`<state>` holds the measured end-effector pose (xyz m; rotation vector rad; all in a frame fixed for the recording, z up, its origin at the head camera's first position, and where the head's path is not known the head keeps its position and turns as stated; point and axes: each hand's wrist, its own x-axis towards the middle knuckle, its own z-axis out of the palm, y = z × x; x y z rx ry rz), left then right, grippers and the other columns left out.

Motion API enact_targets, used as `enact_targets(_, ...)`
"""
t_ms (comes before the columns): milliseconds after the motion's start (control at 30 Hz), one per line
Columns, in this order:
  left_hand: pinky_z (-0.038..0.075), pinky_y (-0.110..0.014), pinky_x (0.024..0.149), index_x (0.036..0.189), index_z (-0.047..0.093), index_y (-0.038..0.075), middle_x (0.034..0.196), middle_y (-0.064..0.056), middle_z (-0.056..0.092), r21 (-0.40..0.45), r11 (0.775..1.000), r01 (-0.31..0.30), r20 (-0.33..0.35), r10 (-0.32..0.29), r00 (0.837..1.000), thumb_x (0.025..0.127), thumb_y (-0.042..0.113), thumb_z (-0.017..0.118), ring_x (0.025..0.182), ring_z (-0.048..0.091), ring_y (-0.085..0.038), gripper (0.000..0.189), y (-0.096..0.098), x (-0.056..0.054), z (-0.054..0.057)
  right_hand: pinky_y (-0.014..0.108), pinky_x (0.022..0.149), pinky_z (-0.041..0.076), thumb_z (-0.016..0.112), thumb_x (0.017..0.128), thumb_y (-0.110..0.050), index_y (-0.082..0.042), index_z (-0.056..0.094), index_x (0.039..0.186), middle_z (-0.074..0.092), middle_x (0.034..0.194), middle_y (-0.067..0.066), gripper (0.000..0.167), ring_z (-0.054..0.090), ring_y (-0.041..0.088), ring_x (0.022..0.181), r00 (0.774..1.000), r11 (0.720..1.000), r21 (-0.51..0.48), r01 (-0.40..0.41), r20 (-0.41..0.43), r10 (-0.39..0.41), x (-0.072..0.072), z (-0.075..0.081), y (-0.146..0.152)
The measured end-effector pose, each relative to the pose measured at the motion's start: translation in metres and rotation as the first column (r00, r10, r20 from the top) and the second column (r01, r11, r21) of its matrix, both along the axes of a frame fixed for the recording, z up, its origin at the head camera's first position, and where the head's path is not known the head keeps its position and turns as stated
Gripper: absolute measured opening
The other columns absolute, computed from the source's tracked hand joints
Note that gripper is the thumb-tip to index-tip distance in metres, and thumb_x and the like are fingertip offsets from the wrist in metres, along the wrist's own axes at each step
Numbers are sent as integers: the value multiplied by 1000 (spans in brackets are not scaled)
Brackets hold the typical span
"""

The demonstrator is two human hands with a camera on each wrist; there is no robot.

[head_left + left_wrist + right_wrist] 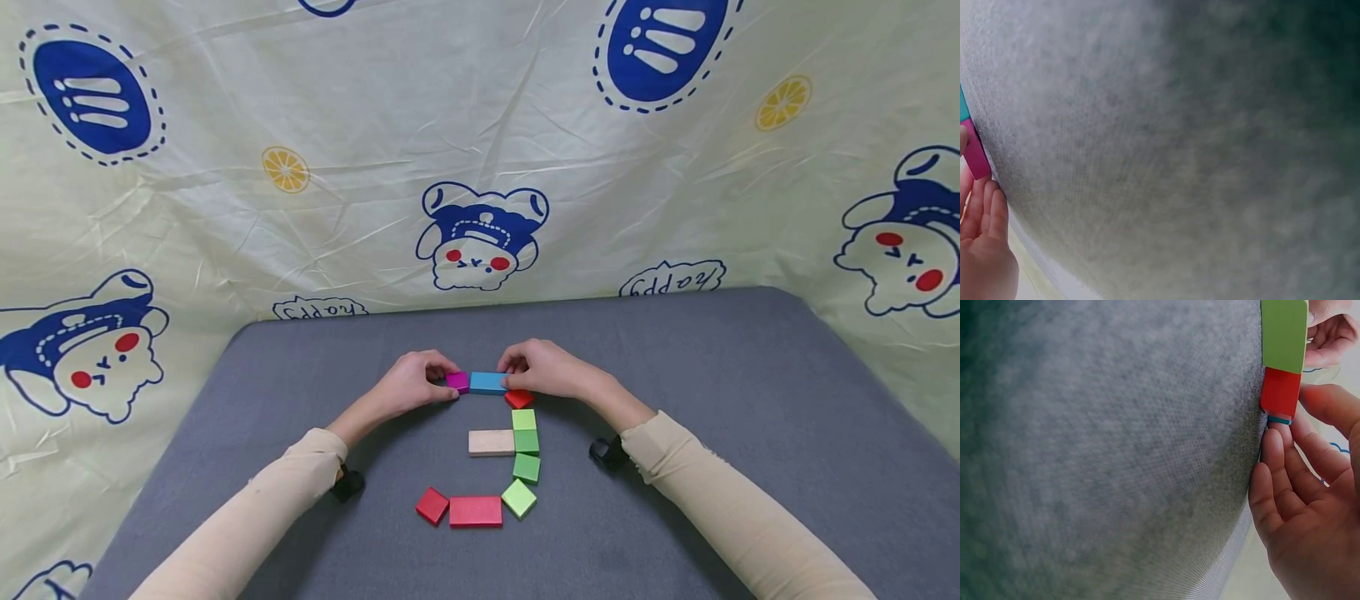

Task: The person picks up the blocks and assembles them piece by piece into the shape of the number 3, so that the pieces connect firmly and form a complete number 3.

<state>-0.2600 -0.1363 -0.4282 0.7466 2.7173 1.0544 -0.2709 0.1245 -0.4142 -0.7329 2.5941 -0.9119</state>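
Observation:
My left hand (411, 383) pinches a small magenta block (458, 382) between thumb and fingers, on the grey tabletop. Right beside it lies a longer blue block (487, 383). The thumb and fingers of my right hand (553, 369) hold that block's right end, which they partly cover. Just below them a small red block (520, 399) sits askew. In the left wrist view the magenta block (976, 153) has its end against the blue one. The right wrist view shows my fingers behind the red block (1281, 392), with only a sliver of blue visible.
Below the red block runs a column of light green (523, 419) and green blocks (527, 468), with a pale wooden block (491, 443) jutting left. A tilted light green block (519, 499), a long red block (476, 512) and a tilted red block (432, 506) form the bottom row. Patterned cloth (360, 233) hangs behind.

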Motion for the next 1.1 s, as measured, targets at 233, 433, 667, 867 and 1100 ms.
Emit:
enact_targets(233,48,-34,80,109,73,10,97,1,64,-11,999,-44,6,44,999,83,19,80,90,57,-16,29,2,5,2,29,74,48,71,90,-17,-11,71,104,64,87,-2,15,56,15,81,1000,1000,3,-1,5,1,0,0,0)
enact_targets(433,49,-35,80,108,73,8,97,0,64,-15,996,-93,-11,92,996,82,19,81,90,57,-17,29,5,11,4,29,74,48,71,90,-16,-11,71,103,63,87,-2,14,56,16,81,1000,1000,4,2,10,-2,-1,0,0)
enact_targets(667,49,-33,78,104,74,8,95,0,65,-28,990,-135,-54,134,990,80,19,82,87,58,-16,28,9,17,3,29,74,48,71,90,-17,-12,71,103,63,87,-2,14,56,16,81,1000,1000,6,-2,8,2,-1,0,0)
enact_targets(867,48,-32,75,103,74,8,93,-1,65,-17,989,-148,-88,146,985,78,19,84,85,58,-16,29,9,20,1,30,74,47,71,90,-17,-13,71,103,62,86,-1,14,55,16,81,1000,1000,-3,-7,12,7,-1,-1,1)
enact_targets(1100,48,-31,74,103,74,9,92,0,65,-16,987,-158,-91,156,984,78,19,84,84,57,-16,29,9,21,-1,30,74,48,71,90,-16,-12,71,103,63,86,-1,14,56,16,81,1000,1000,-13,-6,17,6,0,0,1)
